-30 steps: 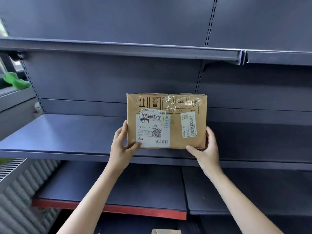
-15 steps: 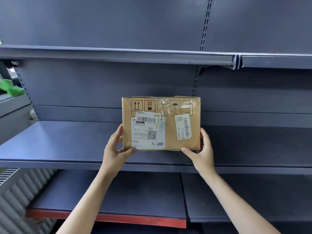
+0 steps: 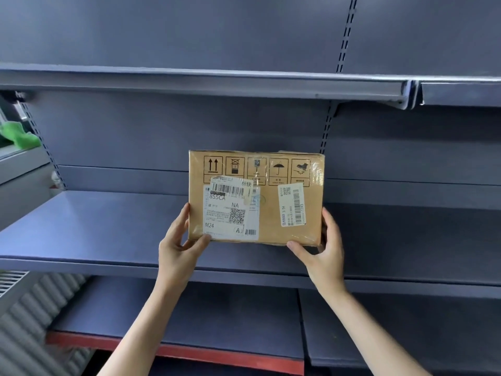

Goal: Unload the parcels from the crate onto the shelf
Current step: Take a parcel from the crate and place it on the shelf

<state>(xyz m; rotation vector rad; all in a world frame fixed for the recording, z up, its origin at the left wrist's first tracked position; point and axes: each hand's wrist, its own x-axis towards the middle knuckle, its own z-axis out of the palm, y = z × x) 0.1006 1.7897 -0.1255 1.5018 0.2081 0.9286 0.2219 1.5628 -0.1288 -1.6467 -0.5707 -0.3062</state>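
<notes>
Parcel (image 3: 256, 198) between hands, above shelf (image 3: 95, 229)

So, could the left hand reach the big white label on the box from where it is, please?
Probably yes. The left hand grips the lower left corner of the box, its thumb already touching the bottom edge of the white label, and nothing covers the label.

Brown cardboard parcel (image 3: 271, 196), labelled and taped, stands upright on the dark blue middle shelf (image 3: 95, 226).
</notes>
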